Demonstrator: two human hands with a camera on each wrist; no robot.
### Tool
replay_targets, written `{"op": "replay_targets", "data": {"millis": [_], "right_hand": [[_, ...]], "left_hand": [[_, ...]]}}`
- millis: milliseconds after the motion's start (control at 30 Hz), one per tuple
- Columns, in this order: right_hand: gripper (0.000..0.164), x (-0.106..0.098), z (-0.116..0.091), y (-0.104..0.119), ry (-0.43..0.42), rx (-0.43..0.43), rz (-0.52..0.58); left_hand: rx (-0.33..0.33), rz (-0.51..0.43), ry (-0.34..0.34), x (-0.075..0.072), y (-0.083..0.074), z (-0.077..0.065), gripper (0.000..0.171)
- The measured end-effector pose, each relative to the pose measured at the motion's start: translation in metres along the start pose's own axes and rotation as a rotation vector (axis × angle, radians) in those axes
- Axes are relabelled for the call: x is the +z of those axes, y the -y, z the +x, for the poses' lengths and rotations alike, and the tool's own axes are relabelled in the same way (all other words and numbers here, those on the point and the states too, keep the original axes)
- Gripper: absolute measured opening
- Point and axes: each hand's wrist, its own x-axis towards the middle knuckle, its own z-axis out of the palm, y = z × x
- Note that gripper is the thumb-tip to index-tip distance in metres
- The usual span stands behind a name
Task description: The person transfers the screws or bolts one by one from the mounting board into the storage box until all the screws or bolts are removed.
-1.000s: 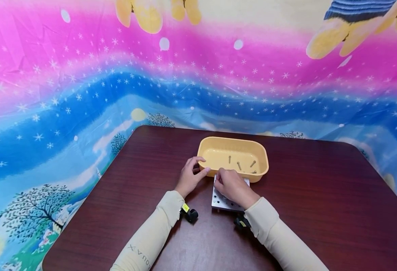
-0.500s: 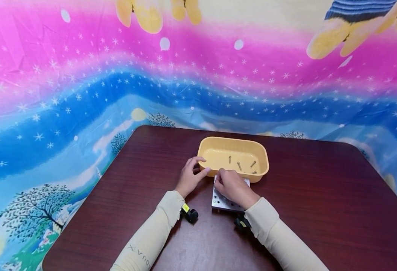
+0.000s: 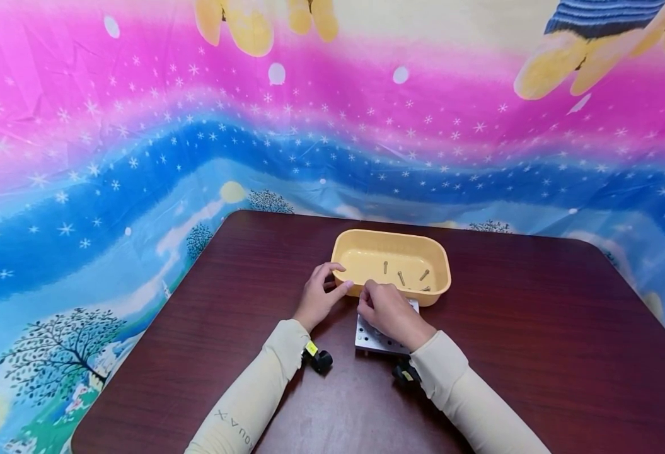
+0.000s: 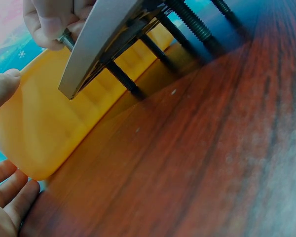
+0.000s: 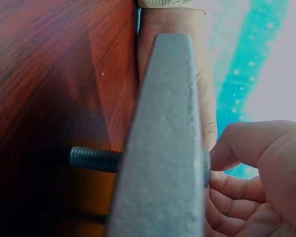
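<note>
My left hand (image 3: 316,299) holds the yellow plastic bin (image 3: 360,234) by its left near corner, thumb on the near wall and index finger over the rim. In front of the bin stands a metal plate (image 3: 369,340) with drilled holes, several threaded bolts reaching down beneath it. My right hand (image 3: 390,312) is over the plate, its thumb and fingers pinching a bolt (image 4: 66,40) at the plate's top face, as the left wrist view shows. The right wrist view has a bolt shank (image 5: 94,159) below the plate; the plate hides part of the right fingers there.
Several loose bolts (image 3: 401,278) lie inside the bin. Everything stands on a dark red wooden table (image 3: 536,340). A patterned cloth (image 3: 332,151) hangs behind it. Small black cameras (image 3: 319,361) are strapped at the wrists.
</note>
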Motion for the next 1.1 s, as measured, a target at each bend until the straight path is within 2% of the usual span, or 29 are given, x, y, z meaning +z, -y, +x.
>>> {"op": "replay_targets", "data": {"millis": [167,267,400,533,833,1100], "right_hand": [[0.009,-0.001,0.000,-0.001,0.010,-0.011,0.016],[0.010,-0.002,0.000,-0.001,0.010,-0.038,0.020],[0.002,-0.002,0.000,-0.001,0.008,-0.087,0.018],[0.006,-0.004,0.000,-0.001,0.007,-0.114,0.014],[0.005,-0.006,0.001,-0.002,0.006,-0.099,0.025],[0.003,-0.013,-0.001,-0.003,-0.031,-0.116,0.064]], "left_hand": [[0.009,-0.003,-0.002,0.000,0.000,0.000,0.040],[0.015,-0.006,-0.003,0.000,0.000,0.000,0.040],[0.009,-0.009,-0.002,0.000,0.001,0.000,0.039],[-0.001,-0.013,0.002,0.001,0.001,0.000,0.041],[0.019,-0.015,-0.001,0.001,0.001,0.000,0.042],[0.007,-0.017,0.004,0.001,0.001,0.000,0.042]]}}
